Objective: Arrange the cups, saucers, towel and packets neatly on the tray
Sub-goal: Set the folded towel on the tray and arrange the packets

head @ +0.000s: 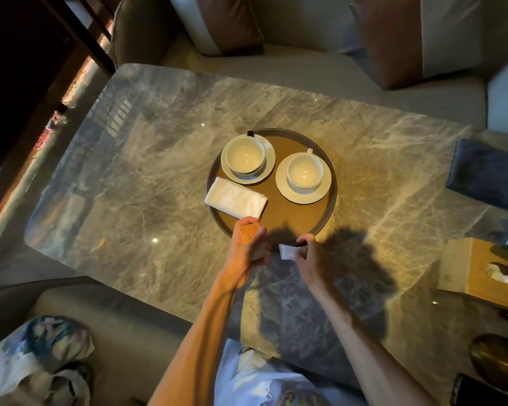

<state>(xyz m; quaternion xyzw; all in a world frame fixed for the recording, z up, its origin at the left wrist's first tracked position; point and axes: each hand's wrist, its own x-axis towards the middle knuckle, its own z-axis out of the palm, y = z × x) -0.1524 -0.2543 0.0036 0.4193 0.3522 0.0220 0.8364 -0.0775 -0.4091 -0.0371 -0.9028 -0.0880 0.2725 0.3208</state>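
Tray (290, 213): round and brown with a dark rim, it sits at the middle of the table, just beyond your hands.
Left cup (244, 157): upright on the left saucer (270, 161), at the far left of the tray.
Right cup (304, 171): upright on the right saucer (282, 184), at the right of the tray, handle pointing away from you. The two saucers lie close together.
Towel (235, 197): white and folded, it lies on the near left of the tray, just beside the left saucer, and its left end reaches the rim.
Orange packet (249, 233): pinched in your left hand, above the near rim of the tray.
Pale packet (287, 254): pinched in your right hand, just short of the near rim.
Table (159, 186): grey veined marble with rounded corners, polished and reflecting light.
Tissue box (478, 268): wooden, at the table's right edge.
Blue cloth (485, 174): folded, at the far right of the table.
Room: dim and warmly lit. A sofa (305, 77) with cushions (393, 39) lies beyond the table.
Left hand (248, 249): forearm extended, fingers curled, gripping the orange packet at the fingertips.
Right hand (308, 254): forearm extended, fingers bent, gripping the pale packet by one end.
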